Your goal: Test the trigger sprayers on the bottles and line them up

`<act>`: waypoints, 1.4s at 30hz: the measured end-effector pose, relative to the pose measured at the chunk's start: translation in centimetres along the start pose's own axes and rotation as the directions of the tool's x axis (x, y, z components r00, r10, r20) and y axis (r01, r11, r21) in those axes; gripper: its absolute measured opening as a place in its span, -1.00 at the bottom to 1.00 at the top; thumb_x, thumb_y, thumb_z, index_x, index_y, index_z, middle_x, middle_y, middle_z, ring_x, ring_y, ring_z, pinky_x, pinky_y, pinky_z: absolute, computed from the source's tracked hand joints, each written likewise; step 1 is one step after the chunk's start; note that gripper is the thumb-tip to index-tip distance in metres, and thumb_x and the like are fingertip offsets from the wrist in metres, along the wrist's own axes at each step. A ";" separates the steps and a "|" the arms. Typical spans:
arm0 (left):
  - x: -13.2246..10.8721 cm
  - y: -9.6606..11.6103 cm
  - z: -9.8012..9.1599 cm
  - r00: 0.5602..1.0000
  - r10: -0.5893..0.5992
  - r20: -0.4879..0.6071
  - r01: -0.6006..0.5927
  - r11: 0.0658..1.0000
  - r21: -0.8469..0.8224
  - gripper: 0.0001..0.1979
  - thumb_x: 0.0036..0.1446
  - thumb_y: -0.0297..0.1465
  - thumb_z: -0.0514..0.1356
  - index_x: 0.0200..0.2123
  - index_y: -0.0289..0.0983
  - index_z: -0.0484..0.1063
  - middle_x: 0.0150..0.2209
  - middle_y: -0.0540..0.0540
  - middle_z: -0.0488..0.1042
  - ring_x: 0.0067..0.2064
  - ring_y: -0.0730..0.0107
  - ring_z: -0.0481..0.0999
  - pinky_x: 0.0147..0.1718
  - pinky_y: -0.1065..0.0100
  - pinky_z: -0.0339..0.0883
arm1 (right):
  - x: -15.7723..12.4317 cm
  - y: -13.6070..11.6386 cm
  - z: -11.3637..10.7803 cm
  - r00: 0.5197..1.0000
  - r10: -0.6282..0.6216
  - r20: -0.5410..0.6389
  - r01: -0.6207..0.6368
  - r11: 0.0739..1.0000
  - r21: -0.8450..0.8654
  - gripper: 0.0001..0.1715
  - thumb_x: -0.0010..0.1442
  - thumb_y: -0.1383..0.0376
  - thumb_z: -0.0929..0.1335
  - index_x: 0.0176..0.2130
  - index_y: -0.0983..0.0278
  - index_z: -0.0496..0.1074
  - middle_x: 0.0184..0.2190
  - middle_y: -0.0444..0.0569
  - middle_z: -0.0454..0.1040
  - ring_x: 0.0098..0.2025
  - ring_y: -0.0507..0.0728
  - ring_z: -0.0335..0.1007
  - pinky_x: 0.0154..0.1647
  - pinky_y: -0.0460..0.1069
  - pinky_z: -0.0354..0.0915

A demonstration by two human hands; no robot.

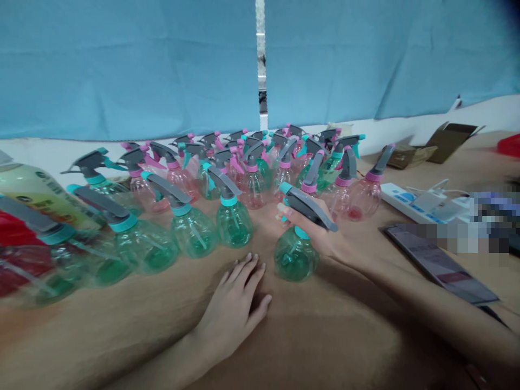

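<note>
Within right hand (327,239), bulbous spray bottle (296,254), translucent green

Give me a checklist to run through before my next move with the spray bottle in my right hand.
1. Right hand has hold of the green spray bottle, gripping around its neck, under the sprayer head: ok.
2. Held bottle roughly upright: ok.
3. Held bottle's base touching the table: cannot tell; any slight gap would be hard to see.
4. Left hand free of bottles: ok, open, palm down, holding nothing.
5. Held bottle apart from the nearest green bottle on its left: ok, bare table shows between them.
6. Right hand clear of the pink-collared bottle behind it: cannot tell; they overlap in this view.
</note>
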State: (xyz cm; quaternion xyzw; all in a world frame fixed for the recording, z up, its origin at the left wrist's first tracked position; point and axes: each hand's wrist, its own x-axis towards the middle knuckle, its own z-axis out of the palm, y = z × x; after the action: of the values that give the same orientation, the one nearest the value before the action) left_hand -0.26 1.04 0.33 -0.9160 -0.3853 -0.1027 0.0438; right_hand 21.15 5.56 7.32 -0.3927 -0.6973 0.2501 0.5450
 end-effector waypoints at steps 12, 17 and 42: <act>-0.1 0.1 0.2 1.000 0.003 -0.002 -0.003 1.000 0.005 -0.53 0.27 -0.25 0.05 0.15 -0.41 0.24 0.21 -0.29 0.23 0.23 0.06 0.18 0.11 0.02 0.16 | -0.3 0.6 0.1 1.000 -0.004 0.019 0.002 0.995 0.095 -0.84 0.14 0.20 0.37 -0.21 0.11 0.43 -0.46 -0.18 0.32 -0.45 0.03 0.17 -0.44 -0.06 0.13; -0.1 0.1 0.2 1.000 -0.019 0.018 0.019 1.000 0.003 -0.52 0.27 -0.24 0.05 0.16 -0.39 0.23 0.23 -0.27 0.20 0.24 0.07 0.17 0.10 0.03 0.18 | -0.2 0.5 0.1 0.999 0.031 0.041 -0.035 0.992 0.122 -0.83 0.13 0.20 0.38 -0.21 0.13 0.44 -0.43 -0.17 0.36 -0.41 0.03 0.19 -0.38 -0.05 0.15; -0.2 0.0 0.3 1.000 -0.017 0.001 0.017 1.000 -0.016 -0.52 0.28 -0.23 0.03 0.16 -0.38 0.22 0.23 -0.28 0.20 0.24 0.06 0.16 0.12 0.04 0.16 | -0.2 0.6 0.1 0.997 0.037 0.065 -0.048 0.983 0.176 -0.79 0.10 0.20 0.40 -0.19 0.13 0.44 -0.41 -0.17 0.40 -0.39 0.04 0.26 -0.34 -0.04 0.21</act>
State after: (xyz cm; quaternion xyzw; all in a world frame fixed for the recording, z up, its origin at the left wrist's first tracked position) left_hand -0.32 0.94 0.01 -0.9132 -0.3921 -0.1055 0.0355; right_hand 21.26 5.74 6.76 -0.3497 -0.6800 0.3346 0.5507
